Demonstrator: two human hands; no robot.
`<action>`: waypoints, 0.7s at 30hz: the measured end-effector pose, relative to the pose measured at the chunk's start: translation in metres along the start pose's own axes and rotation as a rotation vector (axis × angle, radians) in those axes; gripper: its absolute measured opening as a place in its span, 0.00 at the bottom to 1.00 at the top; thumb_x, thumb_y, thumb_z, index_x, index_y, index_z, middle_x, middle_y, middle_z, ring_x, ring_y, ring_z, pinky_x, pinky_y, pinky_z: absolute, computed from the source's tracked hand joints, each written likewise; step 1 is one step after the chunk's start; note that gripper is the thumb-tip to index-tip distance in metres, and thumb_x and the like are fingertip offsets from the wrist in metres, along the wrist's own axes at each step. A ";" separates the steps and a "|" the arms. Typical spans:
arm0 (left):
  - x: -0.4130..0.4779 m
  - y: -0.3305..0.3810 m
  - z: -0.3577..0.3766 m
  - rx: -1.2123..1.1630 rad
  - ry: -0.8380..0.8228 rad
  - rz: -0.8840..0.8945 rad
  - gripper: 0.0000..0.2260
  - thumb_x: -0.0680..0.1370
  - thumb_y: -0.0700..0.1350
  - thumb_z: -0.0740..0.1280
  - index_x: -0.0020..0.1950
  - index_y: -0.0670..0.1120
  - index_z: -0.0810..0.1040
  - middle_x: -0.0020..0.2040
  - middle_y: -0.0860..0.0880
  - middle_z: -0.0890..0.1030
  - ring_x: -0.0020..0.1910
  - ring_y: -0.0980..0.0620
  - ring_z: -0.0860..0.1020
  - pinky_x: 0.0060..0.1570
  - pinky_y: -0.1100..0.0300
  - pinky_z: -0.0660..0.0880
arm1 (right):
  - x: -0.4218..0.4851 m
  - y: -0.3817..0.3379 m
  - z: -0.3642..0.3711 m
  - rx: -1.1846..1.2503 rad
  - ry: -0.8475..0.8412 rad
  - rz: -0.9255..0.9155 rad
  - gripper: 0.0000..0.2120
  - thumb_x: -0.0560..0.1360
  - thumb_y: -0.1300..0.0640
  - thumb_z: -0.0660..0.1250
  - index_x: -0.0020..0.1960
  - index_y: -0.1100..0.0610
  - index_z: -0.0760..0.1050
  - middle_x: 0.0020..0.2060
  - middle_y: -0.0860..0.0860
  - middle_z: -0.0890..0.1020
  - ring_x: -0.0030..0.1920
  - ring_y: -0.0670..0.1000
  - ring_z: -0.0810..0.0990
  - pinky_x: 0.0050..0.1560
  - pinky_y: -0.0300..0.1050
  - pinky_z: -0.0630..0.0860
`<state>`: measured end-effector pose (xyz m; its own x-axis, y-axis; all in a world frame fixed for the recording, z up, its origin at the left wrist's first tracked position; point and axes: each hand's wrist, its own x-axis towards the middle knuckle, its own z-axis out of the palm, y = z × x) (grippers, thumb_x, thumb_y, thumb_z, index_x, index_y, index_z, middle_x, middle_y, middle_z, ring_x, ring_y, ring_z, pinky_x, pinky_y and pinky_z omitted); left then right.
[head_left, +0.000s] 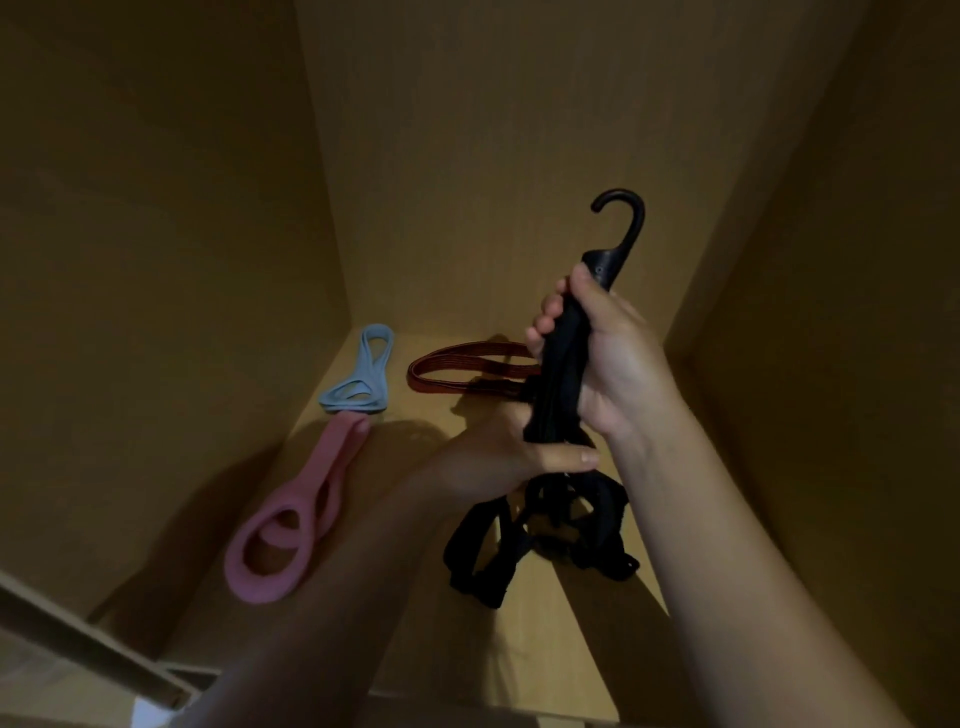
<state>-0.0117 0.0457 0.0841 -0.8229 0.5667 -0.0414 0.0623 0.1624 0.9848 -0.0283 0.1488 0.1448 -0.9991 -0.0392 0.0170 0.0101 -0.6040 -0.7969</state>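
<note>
Dim, warm light — soft shadows, slight blur, edges bent wide.

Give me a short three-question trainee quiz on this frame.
1. True or false: the right hand grips the black strap bundle just below its hook.
2. Which lies farthest left on the shelf? A blue loop; B pink loop; C red-brown band.
3. Fill in: the left hand holds the bundle ___ the right hand.
Key: 1 true; 2 B; 3 below.
</note>
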 end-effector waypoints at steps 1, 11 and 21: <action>0.001 0.000 0.000 0.011 0.003 -0.041 0.06 0.70 0.46 0.72 0.45 0.46 0.80 0.41 0.50 0.81 0.44 0.52 0.80 0.49 0.60 0.74 | 0.001 -0.001 0.002 -0.018 0.003 0.002 0.09 0.78 0.55 0.60 0.42 0.58 0.71 0.29 0.50 0.73 0.26 0.45 0.74 0.31 0.38 0.77; 0.008 0.005 -0.010 -0.488 0.218 -0.332 0.15 0.72 0.48 0.67 0.56 0.43 0.76 0.46 0.46 0.78 0.32 0.52 0.76 0.21 0.66 0.70 | -0.010 0.002 -0.020 -0.568 0.232 0.073 0.14 0.76 0.42 0.60 0.54 0.50 0.73 0.45 0.46 0.80 0.46 0.44 0.77 0.48 0.42 0.73; 0.015 0.022 -0.016 -0.845 0.330 -0.456 0.16 0.78 0.52 0.59 0.33 0.45 0.71 0.21 0.50 0.71 0.15 0.57 0.65 0.18 0.68 0.58 | -0.048 0.026 -0.043 -0.602 0.077 0.120 0.20 0.68 0.36 0.61 0.49 0.50 0.78 0.39 0.44 0.85 0.45 0.42 0.82 0.45 0.39 0.75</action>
<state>-0.0316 0.0444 0.1079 -0.7913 0.3212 -0.5203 -0.6112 -0.3897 0.6889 0.0185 0.1697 0.0972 -0.9928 -0.0082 -0.1196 0.1198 -0.0429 -0.9919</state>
